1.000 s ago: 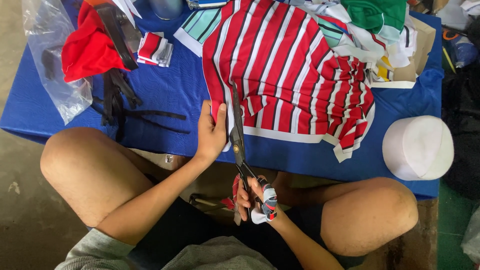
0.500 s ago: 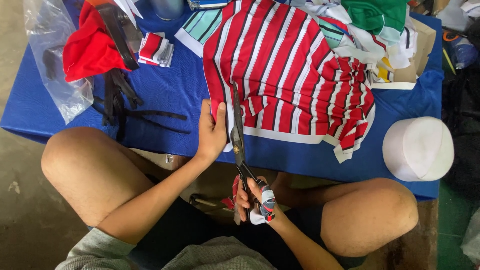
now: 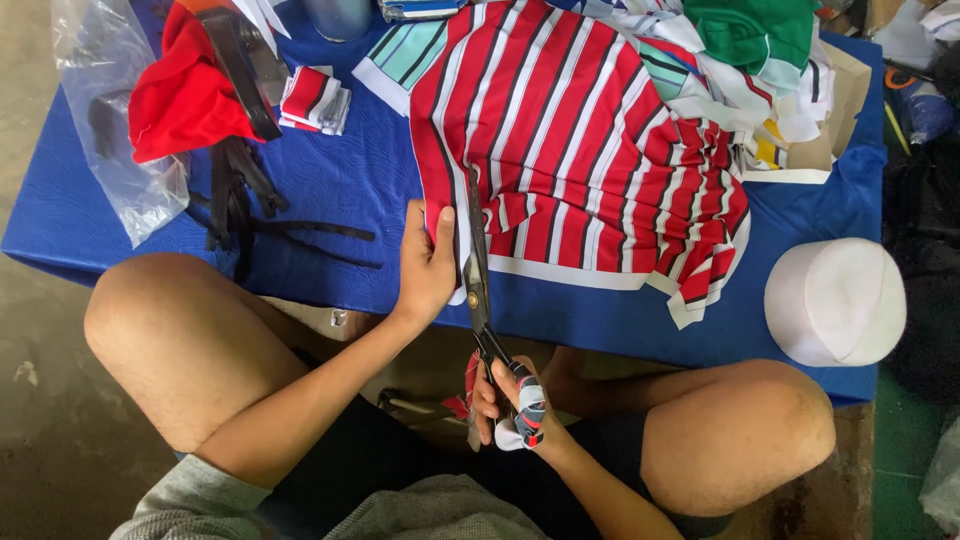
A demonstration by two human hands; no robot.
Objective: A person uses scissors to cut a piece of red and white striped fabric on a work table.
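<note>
Nearest the camera, right hand [image 3: 505,400] is gripping the cloth-wrapped handles of the scissors [image 3: 478,270], fingers clenched thru the loops. Blades are pointing away from the person and lying well into the red & white striped fabric [image 3: 570,150], so the cut is looking partly done: it's running up from the near white hem, w/ a good stretch of fabric above the tips not yet parted, as far as can be judged. Left hand [image 3: 425,265] is pressing the narrow strip just left of the blades, fingers curled over its edge, holding it flat on the blue table cover [image 3: 330,180]. Further out, black straps [image 3: 235,205] are lying to the left, a white round cap form [image 3: 835,300] to the right, then a small folded striped piece [image 3: 313,98], red cloth [image 3: 185,95] by a clear plastic bag [image 3: 100,110], and green fabric [image 3: 750,30] at the far edge
</note>
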